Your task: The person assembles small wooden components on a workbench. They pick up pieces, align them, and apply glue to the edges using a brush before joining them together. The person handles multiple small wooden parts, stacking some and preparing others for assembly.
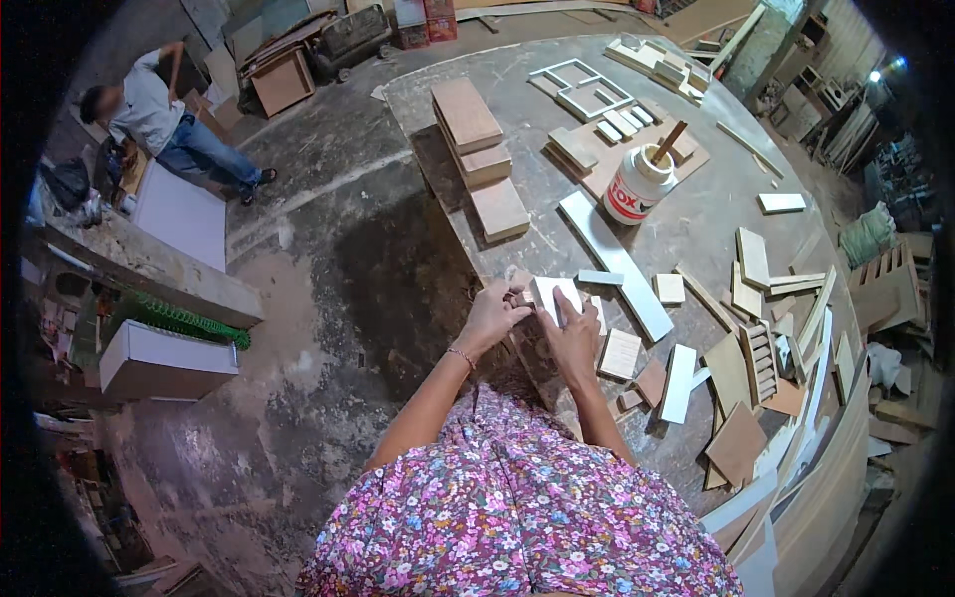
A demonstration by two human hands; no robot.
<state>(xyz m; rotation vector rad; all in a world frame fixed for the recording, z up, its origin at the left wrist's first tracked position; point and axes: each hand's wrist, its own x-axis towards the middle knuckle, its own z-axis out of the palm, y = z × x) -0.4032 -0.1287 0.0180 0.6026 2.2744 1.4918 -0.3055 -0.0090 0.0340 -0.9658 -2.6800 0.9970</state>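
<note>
At the near edge of the worktable (468,289), my right hand (575,343) grips a small white block (549,295), its fingers laid over the top. My left hand (487,316) is closed in a pinch at the block's left end; a small brownish bit shows by its fingertips, too little of it to name. Just beyond the block lie a short white strip (600,278) and a long white board (619,267). A square wooden block (621,354) sits right of my right hand.
Stacked wooden blocks (482,159) stand along the table's left edge. A white glue jar (637,189) holds a brown stick (670,142). White frames (582,88) lie behind it. Wood offcuts (761,363) crowd the right side. A person (164,114) stands far left.
</note>
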